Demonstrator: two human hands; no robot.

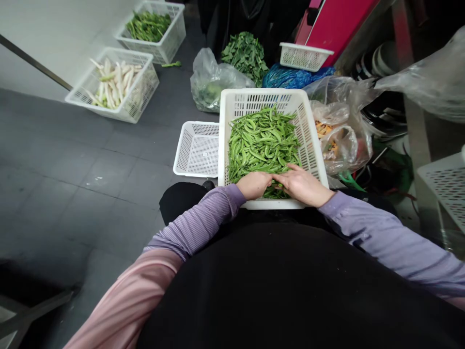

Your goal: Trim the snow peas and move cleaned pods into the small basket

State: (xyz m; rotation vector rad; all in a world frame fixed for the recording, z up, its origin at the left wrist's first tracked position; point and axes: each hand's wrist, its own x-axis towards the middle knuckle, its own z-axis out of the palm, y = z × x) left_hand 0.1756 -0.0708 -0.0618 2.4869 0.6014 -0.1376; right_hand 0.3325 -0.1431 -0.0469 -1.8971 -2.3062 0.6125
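Observation:
A large white basket stands in front of me, holding a heap of green pea pods. Over its near end, my left hand is closed, fingers curled, and whatever it grips is too small to make out. My right hand meets it at the fingertips, thumb and fingers pinched, with one finger reaching over the pods; what lies between its fingertips is hidden. Both hands are low over the pods. A small shallow white basket sits against the large one's left side, with nothing in it.
On the floor at the upper left are a basket of white radishes and a basket of greens. Beyond the large basket lie a plastic bag, leafy greens and blue bags. Clear bags crowd the right side.

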